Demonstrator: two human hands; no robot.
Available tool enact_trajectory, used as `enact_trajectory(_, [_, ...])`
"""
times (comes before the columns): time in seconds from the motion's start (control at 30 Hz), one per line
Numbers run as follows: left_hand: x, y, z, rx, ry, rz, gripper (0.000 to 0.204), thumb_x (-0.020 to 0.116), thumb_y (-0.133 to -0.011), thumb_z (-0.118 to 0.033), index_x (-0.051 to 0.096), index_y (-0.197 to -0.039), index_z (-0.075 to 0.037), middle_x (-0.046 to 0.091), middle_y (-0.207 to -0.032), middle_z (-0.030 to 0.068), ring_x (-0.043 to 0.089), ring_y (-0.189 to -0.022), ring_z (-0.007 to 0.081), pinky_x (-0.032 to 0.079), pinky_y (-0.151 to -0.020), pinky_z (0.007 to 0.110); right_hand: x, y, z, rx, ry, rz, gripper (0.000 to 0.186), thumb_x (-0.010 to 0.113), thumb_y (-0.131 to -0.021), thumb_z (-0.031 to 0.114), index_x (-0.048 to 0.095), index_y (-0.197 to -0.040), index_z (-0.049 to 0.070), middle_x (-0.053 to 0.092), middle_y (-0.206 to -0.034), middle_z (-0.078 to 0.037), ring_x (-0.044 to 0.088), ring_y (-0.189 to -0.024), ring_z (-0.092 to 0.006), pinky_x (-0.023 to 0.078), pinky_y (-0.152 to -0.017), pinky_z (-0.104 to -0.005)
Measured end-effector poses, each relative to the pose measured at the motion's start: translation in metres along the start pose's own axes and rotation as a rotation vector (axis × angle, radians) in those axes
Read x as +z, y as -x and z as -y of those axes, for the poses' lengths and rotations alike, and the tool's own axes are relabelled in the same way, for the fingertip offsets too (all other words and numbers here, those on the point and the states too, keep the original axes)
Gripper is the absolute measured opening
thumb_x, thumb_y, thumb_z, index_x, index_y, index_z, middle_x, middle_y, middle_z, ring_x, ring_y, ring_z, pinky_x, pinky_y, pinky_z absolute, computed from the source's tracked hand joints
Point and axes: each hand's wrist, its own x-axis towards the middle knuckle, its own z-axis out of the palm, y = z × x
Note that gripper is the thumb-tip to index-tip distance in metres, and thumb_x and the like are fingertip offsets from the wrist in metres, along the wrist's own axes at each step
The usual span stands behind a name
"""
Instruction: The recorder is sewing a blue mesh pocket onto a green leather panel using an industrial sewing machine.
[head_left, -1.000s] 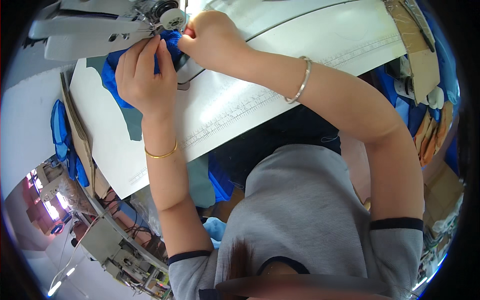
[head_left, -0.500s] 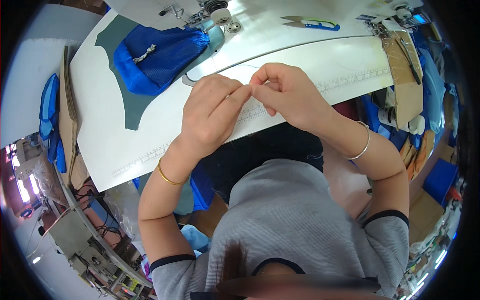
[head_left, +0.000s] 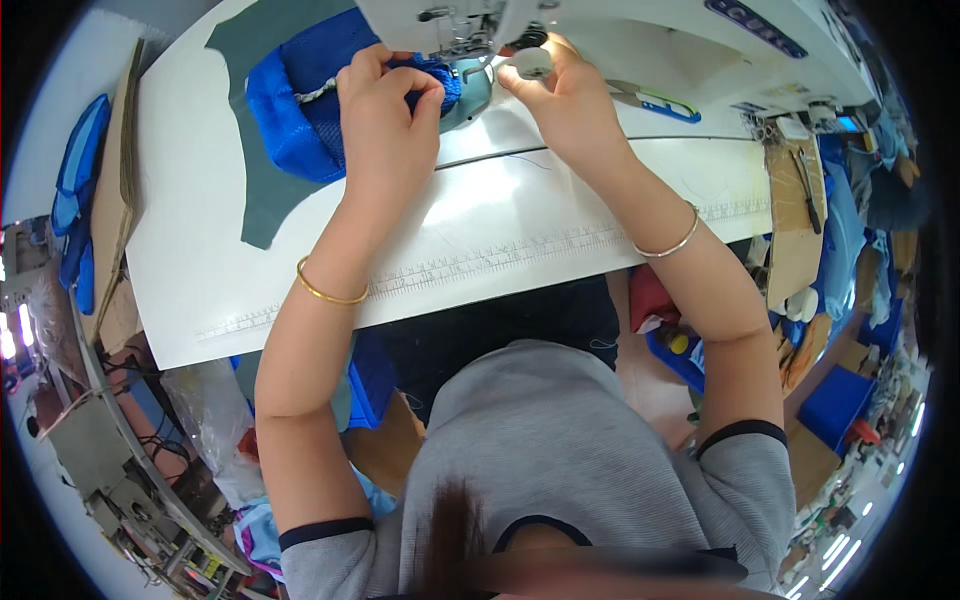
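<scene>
A blue mesh bag [head_left: 310, 105] with a pale cord lies at the sewing machine [head_left: 440, 25], its gathered end close to the needle area. Over that end is my left hand [head_left: 385, 125], fingers bent and thumb drawn in toward them; whatever they pinch is too small to make out. My right hand [head_left: 575, 105] is on the other side of the needle area, its thumb and fingers curled around a white round machine part [head_left: 533, 65]. That part hides some of the fingertips, and I cannot make out what they grip.
Dark green fabric [head_left: 258, 200] lies under the bag. Thread snips [head_left: 665, 105] with a blue and green handle rest right of my right hand. A printed ruler strip [head_left: 480, 262] runs along the front of the white table [head_left: 230, 290]. Cardboard [head_left: 795, 225] stands at the right.
Both hands, together above the table front before, have parted and moved forward to the machine. My left hand reached the bag's gathered end, my right hand the white round part. The view has shifted slightly.
</scene>
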Motion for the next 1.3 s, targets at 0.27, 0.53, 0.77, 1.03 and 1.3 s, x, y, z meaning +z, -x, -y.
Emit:
enact_trajectory(0.27, [0.018, -0.015, 0.003, -0.227, 0.056, 0.065, 0.005, 0.070, -0.081, -0.003, 0.071, -0.078, 0.000, 0.065, -0.116, 0.0152, 0.055, -0.103, 0.0339, 0.046, -0.091, 0.041, 0.013, -0.024, -0.034, 0.117, 0.244, 0.069, 0.031, 0.078, -0.084, 0.025, 0.071, -0.091, -0.004, 0.070, -0.087, -0.015, 0.065, -0.082, -0.0267, 0.053, -0.080, -0.0383])
enact_trajectory(0.53, [0.036, -0.005, 0.011, -0.195, 0.098, -0.114, 0.003, 0.071, -0.079, -0.004, 0.071, -0.077, -0.002, 0.066, -0.112, 0.0107, 0.056, -0.100, 0.0322, 0.044, -0.087, 0.044, 0.019, -0.018, -0.007, 0.332, -0.120, 0.034, 0.022, 0.080, -0.086, 0.018, 0.074, -0.095, -0.001, 0.073, -0.087, -0.003, 0.064, -0.078, -0.0086, 0.052, -0.072, -0.0268])
enact_trajectory(0.77, [0.031, -0.004, 0.016, -0.137, 0.140, -0.126, 0.005, 0.072, -0.083, -0.003, 0.071, -0.087, 0.001, 0.066, -0.107, 0.0110, 0.056, -0.096, 0.0311, 0.048, -0.086, 0.039, 0.021, -0.019, -0.006, 0.352, 0.034, 0.013, 0.013, 0.073, -0.091, 0.002, 0.076, -0.101, -0.006, 0.074, -0.095, -0.004, 0.065, -0.086, -0.0076, 0.051, -0.079, -0.0205])
enact_trajectory(1.03, [0.033, -0.002, 0.012, -0.113, 0.082, -0.153, 0.005, 0.073, -0.081, 0.000, 0.070, -0.084, 0.001, 0.067, -0.108, 0.0092, 0.058, -0.095, 0.0309, 0.048, -0.084, 0.040, 0.015, -0.013, -0.002, 0.183, 0.021, 0.070, 0.013, 0.071, -0.091, -0.001, 0.076, -0.102, -0.007, 0.074, -0.098, -0.005, 0.065, -0.089, -0.0092, 0.051, -0.084, -0.0215])
enact_trajectory(1.3, [0.032, -0.004, 0.014, -0.114, 0.072, -0.135, 0.005, 0.073, -0.081, -0.001, 0.070, -0.085, 0.001, 0.067, -0.107, 0.0082, 0.058, -0.093, 0.0302, 0.048, -0.083, 0.039, 0.013, -0.013, -0.002, 0.070, 0.100, 0.115, 0.016, 0.071, -0.091, 0.000, 0.077, -0.105, -0.006, 0.075, -0.100, -0.006, 0.065, -0.090, -0.0091, 0.051, -0.085, -0.0221])
